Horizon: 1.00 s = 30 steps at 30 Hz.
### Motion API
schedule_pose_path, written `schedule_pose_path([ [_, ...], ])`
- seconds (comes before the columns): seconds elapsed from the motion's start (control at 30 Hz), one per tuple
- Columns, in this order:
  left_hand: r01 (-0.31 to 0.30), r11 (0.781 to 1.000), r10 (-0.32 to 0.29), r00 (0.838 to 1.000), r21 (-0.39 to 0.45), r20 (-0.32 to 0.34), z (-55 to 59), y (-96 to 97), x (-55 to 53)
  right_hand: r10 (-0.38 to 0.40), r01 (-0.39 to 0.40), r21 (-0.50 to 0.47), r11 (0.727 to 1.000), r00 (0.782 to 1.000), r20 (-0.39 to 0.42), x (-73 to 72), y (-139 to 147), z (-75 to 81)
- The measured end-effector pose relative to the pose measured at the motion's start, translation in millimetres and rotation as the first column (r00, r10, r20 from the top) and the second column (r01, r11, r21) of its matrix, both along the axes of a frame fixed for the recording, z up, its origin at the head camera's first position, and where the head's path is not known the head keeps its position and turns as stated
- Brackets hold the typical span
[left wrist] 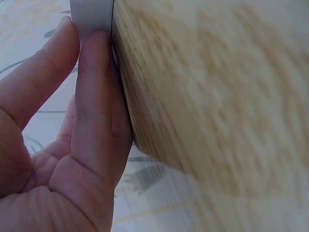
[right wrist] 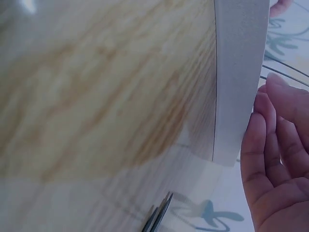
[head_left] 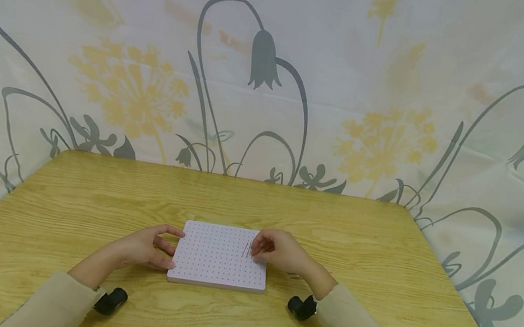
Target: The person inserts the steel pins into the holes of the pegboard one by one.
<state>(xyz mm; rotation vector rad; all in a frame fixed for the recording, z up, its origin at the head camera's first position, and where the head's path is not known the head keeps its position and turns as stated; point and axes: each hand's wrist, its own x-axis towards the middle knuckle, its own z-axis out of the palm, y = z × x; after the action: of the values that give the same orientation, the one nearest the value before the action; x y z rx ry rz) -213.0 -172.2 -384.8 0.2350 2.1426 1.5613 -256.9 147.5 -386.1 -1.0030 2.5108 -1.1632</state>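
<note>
A white board with a grid of small holes lies flat on the wooden table. My left hand rests at its left edge, thumb near the front corner and index finger farther back. Its fingers press against the board's side in the left wrist view. Over the board's right part, my right hand pinches a thin dark pin between thumb and fingertips, largely hidden by the fingers. Just left of those fingertips, thin dark pins stand in the holes.
Several dark pointed metal pins lie on the table beside the board, under the right wrist. A patterned cloth with flowers hangs behind the table. Black wrist cameras sit at both sleeves.
</note>
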Motion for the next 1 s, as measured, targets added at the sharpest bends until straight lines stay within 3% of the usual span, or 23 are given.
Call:
schedule_pose_path([
  [0.57, -0.028, 1.000, 0.028, 1.000, -0.012, 0.009, -0.5, 1.2, 0.4, 0.003, -0.003, -0.003, 1.000, 1.000, -0.024, 4.2, 28, -0.9],
  [1.0, -0.026, 1.000, 0.026, 1.000, -0.004, 0.014, -0.8, 0.8, 0.6, -0.061, 0.063, 0.042, 0.997, 0.997, -0.045, 10.4, 56, 4.9],
])
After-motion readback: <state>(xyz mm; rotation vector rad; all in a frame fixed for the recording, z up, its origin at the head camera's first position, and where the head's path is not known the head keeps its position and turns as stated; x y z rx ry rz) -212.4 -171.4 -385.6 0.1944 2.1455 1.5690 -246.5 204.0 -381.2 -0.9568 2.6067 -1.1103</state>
